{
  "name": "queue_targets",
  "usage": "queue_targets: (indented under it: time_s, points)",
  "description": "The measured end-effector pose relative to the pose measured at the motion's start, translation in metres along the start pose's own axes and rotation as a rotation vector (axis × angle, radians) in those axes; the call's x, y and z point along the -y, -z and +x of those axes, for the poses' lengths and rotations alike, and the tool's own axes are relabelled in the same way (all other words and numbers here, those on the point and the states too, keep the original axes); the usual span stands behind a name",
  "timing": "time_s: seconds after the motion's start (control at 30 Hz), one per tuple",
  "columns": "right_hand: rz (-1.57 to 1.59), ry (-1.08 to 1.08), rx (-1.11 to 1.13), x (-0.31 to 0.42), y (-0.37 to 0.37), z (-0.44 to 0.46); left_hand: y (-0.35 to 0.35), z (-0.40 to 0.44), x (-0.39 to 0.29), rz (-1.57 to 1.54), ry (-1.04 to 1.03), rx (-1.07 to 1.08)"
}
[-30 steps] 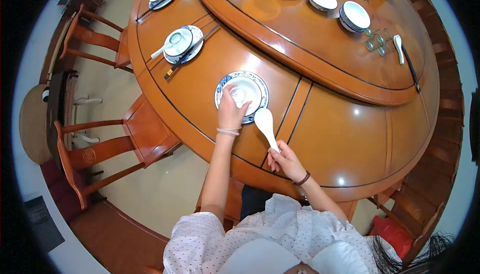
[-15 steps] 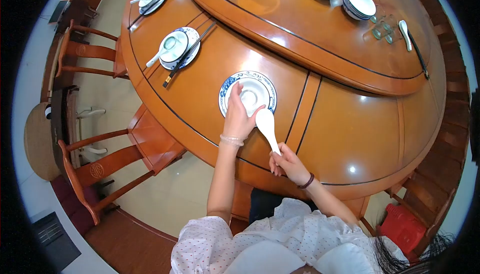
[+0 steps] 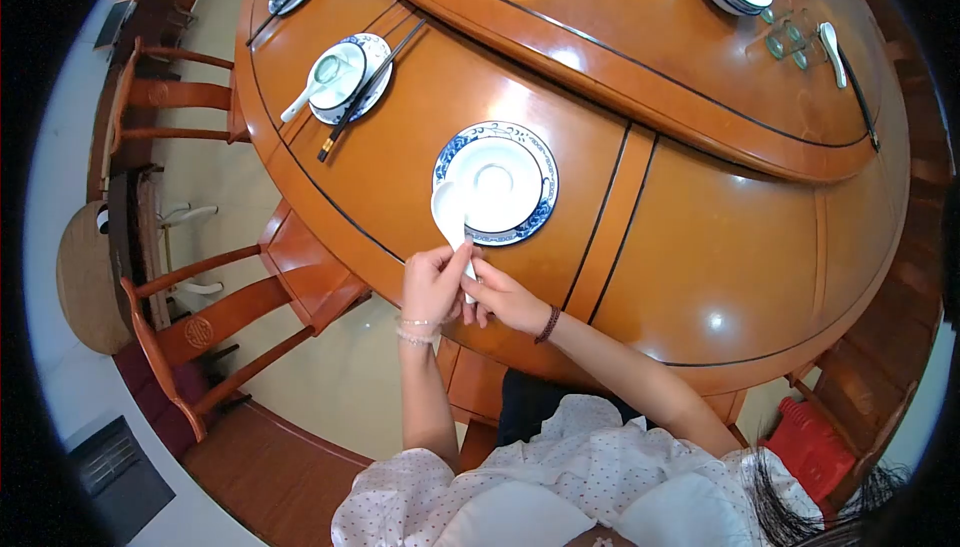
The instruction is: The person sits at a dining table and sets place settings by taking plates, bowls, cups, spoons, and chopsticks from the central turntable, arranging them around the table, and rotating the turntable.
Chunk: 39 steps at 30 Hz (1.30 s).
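Both the left hand (image 3: 430, 285) and right hand (image 3: 505, 299) pinch the handle (image 3: 470, 271) of a white spoon (image 3: 452, 222) near the frame's centre. Its head overlaps, in view, the left edge of a white bowl (image 3: 500, 185) on a blue-patterned plate (image 3: 541, 213), upon the wooden surface (image 3: 730, 257).

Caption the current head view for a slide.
Left hand and right hand hold a white spoon by a bowl on a blue-patterned plate.
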State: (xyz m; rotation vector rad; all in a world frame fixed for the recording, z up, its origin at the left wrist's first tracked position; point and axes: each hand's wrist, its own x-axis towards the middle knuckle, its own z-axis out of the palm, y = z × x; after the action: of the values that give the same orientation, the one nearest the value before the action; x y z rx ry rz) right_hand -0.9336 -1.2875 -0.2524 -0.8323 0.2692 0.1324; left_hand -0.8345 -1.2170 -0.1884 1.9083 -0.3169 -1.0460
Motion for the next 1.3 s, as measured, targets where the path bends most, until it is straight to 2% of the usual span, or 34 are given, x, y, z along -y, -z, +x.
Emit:
queue_targets:
  time_s: [0.03, 0.07, 0.13, 0.17, 0.3, 0.43, 0.53, 0.73, 0.8, 0.87, 0.93, 0.97, 1.03, 1.07, 1.13, 1.17, 1.23, 1.27, 1.3]
  points:
    - [-0.008, -0.027, 0.023, 0.002, 0.004, 0.001, 0.003, 0.007, -0.002, 0.141, 0.013, -0.026]
    - [-0.004, -0.027, 0.025, 0.001, 0.007, 0.0, 0.005, 0.016, 0.001, 0.145, 0.015, -0.027]
    - [-0.18, -0.065, 0.094, 0.0, 0.016, -0.005, 0.006, 0.034, 0.009, 0.477, -0.286, -0.134]
    - [-0.196, -0.128, 0.09, 0.007, 0.019, -0.012, 0.003, 0.034, -0.002, 0.606, -0.183, -0.17]
    - [-0.148, -0.034, 0.013, 0.002, 0.032, -0.03, 0.0, 0.043, -0.011, 0.779, -0.122, -0.157]
    - [-0.17, -0.092, -0.059, 0.011, 0.044, -0.047, -0.002, 0.047, -0.014, 0.964, -0.144, -0.221]
    - [-0.172, -0.002, -0.087, 0.013, 0.056, -0.055, -0.004, 0.051, -0.015, 1.128, -0.181, -0.246]
    - [-0.15, 0.082, -0.196, 0.024, 0.08, -0.071, -0.003, 0.046, -0.032, 1.206, -0.161, -0.244]
    - [-0.126, 0.203, -0.319, 0.043, 0.088, -0.083, -0.002, 0.038, -0.048, 1.142, -0.031, -0.179]
    - [-0.109, 0.262, -0.416, 0.07, 0.099, -0.098, 0.002, 0.029, -0.064, 1.213, -0.122, -0.176]
    - [-0.416, 0.438, -0.776, 0.096, 0.119, -0.112, 0.011, 0.027, -0.078, 1.298, -0.198, -0.164]
    - [-0.424, 0.459, -0.783, 0.11, 0.129, -0.118, 0.013, 0.028, -0.091, 1.302, -0.228, -0.138]
    - [-0.843, 0.698, -1.035, 0.141, 0.152, -0.124, 0.007, 0.033, -0.116, 1.3, -0.276, -0.131]
    - [-1.095, 0.771, -1.062, 0.155, 0.164, -0.123, -0.001, 0.039, -0.132, 1.239, -0.342, -0.116]
    - [-1.334, 0.733, -1.177, 0.173, 0.184, -0.103, -0.021, 0.057, -0.159, 1.186, -0.434, -0.078]
    - [-1.336, 0.742, -1.177, 0.178, 0.191, -0.092, -0.033, 0.069, -0.174, 1.192, -0.459, -0.052]
    - [-1.704, 0.527, -1.281, 0.181, 0.202, -0.075, -0.052, 0.117, -0.184, 0.661, -0.557, 0.194]
    - [-1.702, 0.538, -1.285, 0.177, 0.209, -0.073, -0.066, 0.131, -0.201, 0.5, -0.354, 0.287]
    - [-1.751, 0.454, -1.276, 0.172, 0.216, -0.072, -0.079, 0.155, -0.209, 0.403, -0.38, 0.275]
